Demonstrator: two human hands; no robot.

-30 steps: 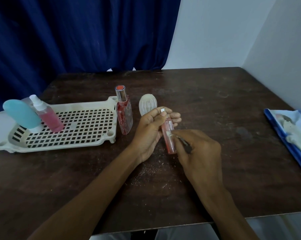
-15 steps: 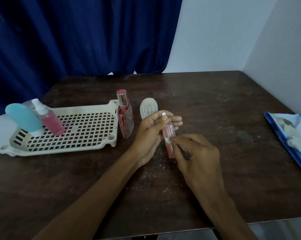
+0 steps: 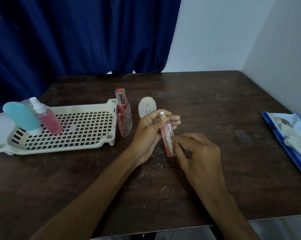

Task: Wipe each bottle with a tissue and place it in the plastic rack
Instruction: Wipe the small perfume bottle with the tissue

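Observation:
My left hand (image 3: 146, 135) grips a slim pink bottle (image 3: 167, 132) with a silver cap, holding it upright just above the table's middle. My right hand (image 3: 201, 156) presses a small white scrap of tissue (image 3: 169, 140) against the bottle's lower half; a dark sliver pokes out between its fingers. The cream plastic rack (image 3: 87, 108) lies at the left. Inside it a light blue bottle (image 3: 20, 116) and a pink spray bottle (image 3: 49, 120) lean at its left end. A red perfume bottle (image 3: 123, 116) stands on the table beside the rack's right edge.
A ribbed white oval thing (image 3: 147, 107) stands just behind my left hand. A blue tissue packet (image 3: 291, 135) lies at the table's right edge. Pale crumbs are scattered on the dark wooden table (image 3: 215, 104) under my hands. A blue curtain hangs behind.
My right fingertips have slid a little up the slim pink bottle with the white scrap. The left hand keeps the same grip, and the view has tipped up slightly.

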